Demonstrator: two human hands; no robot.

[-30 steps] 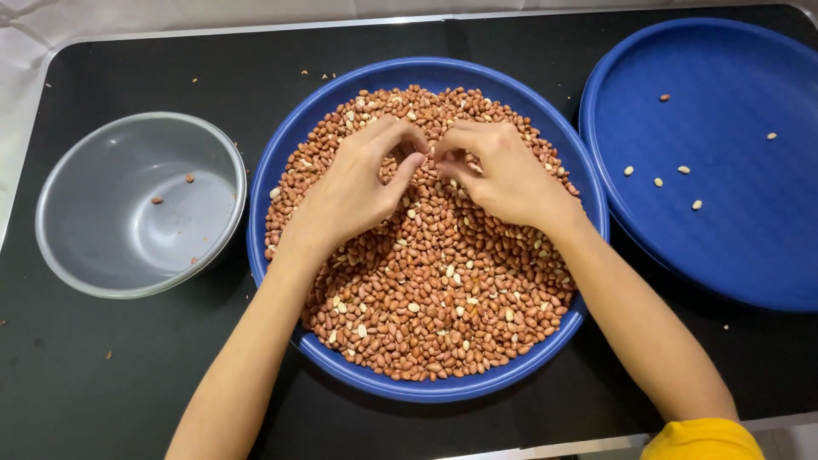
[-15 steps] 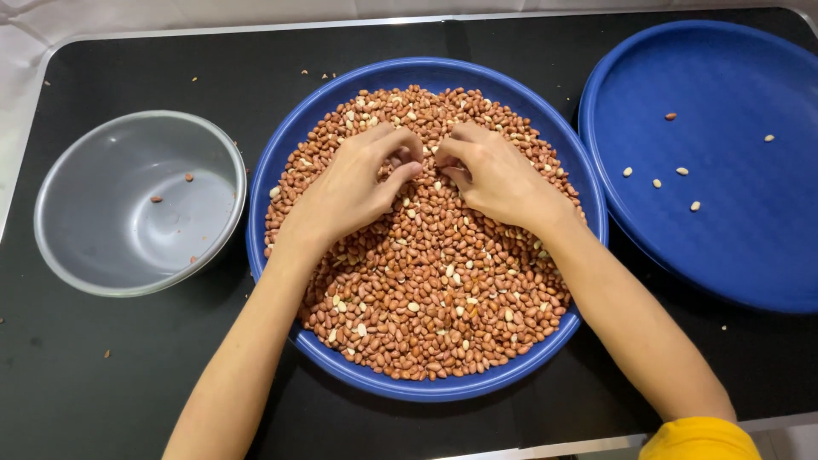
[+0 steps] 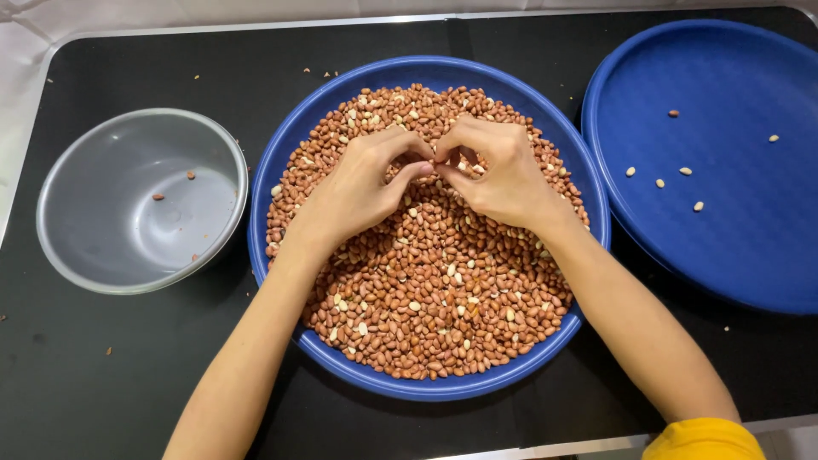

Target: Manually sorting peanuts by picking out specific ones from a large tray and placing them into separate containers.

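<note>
1. Since the earlier frames, both hands have drawn closer together over the far half of the peanut pile, and their fingertips now meet at one spot; the dishes have not shifted.
2. Left hand [image 3: 362, 192] lies palm down on the peanuts [image 3: 434, 290], fingers curled inward, thumb and forefinger pressed toward each other at the tips.
3. Right hand [image 3: 503, 175] lies just beside it, fingers bent the same way, tips touching or nearly touching those of the left hand.
4. Something small seems pinched between the two sets of fingertips, but it is too small to tell what it is or which hand holds it.
5. Peanuts, mostly red-brown with some pale ones among them, fill the round blue tray [image 3: 281, 153] at the middle of the black surface [image 3: 128, 366].
6. Grey bowl [image 3: 77, 162] stands to the left of the tray, its rim just beside the tray's rim, with a few dark bits inside.
7. Second blue tray [image 3: 733, 247] lies to the right, close to the first, holding a handful of scattered pale nuts [image 3: 660, 182] and one darker one.
8. Small crumbs are scattered on the surface near the far edge and the near left corner.
9. Yellow sleeve [image 3: 703, 439] shows at the lower right, on the right arm.
</note>
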